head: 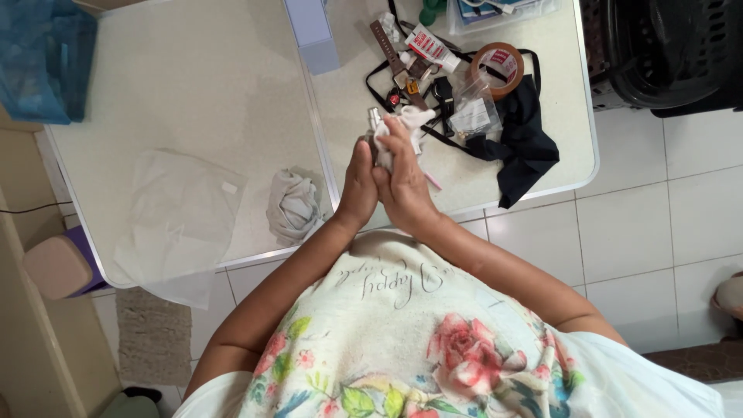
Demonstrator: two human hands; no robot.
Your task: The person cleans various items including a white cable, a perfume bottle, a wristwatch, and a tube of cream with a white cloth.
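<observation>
A white-tiled floor runs under a pale table with rounded corners and a metal edge, seen from straight above. The person stands at its near side, both arms reaching forward over a flowered shirt.

The left hand and the right hand are raised palm to palm above the table edge, and between them they hold a small white cloth bunched around a slim silvery object whose tip pokes out at the top. The fingers of the right hand lie pressed together and curl over the cloth from the right; the fingers of the left hand close against it from the left. The cloth and the object sit at the fingertips, over the table just before the clutter.

Beyond the hands lies a jumble: a brown watch strap, a white tube, a roll of brown tape, a small clear bag and a black cloth with thin black straps. To the left of the hands a crumpled grey cloth rests near the table edge, and farther left a large clear plastic bag lies flat. A blue bag sits at the far left corner, and a dark plastic basket stands on the floor at the right.
</observation>
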